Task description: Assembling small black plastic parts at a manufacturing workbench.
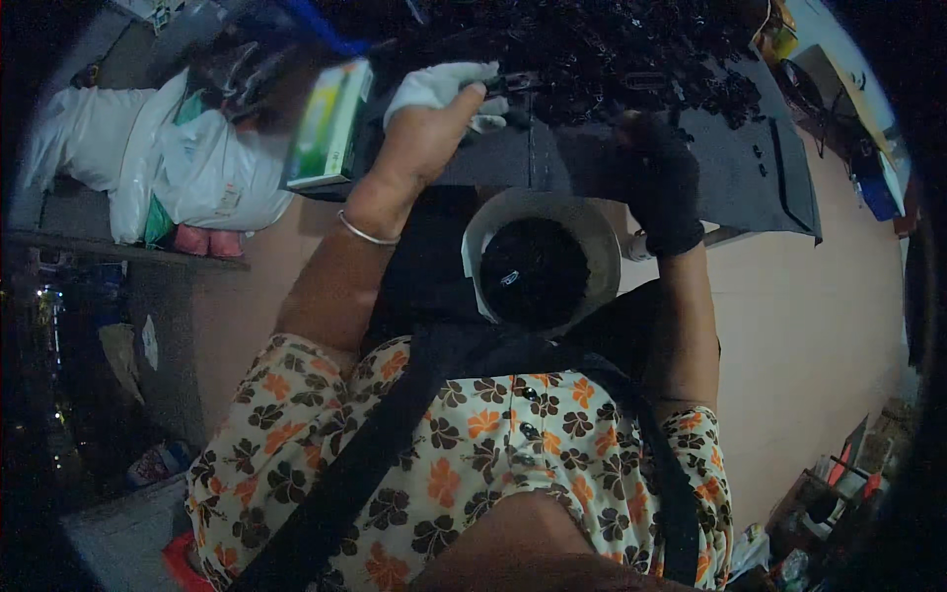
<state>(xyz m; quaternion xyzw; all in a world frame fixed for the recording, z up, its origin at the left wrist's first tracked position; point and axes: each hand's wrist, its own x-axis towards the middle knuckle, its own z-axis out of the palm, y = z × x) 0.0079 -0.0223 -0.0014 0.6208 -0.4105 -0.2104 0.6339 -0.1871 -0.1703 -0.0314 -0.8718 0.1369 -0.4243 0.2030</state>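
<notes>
Two hands (444, 99) (666, 178), one bucket (604, 259), one box (330, 123), one bangle (367, 232), dark pieces (631, 49) too many for my distant count.

Right hand (665, 183) blurred, dark pile (641, 64) cut off

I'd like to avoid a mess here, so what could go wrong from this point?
The left hand is close beside the green-and-white box, which sits near the front edge of the table; a bump might tip it off. Small dark parts lie loose on that dark surface, so a stray one could be hard to spot.
</notes>
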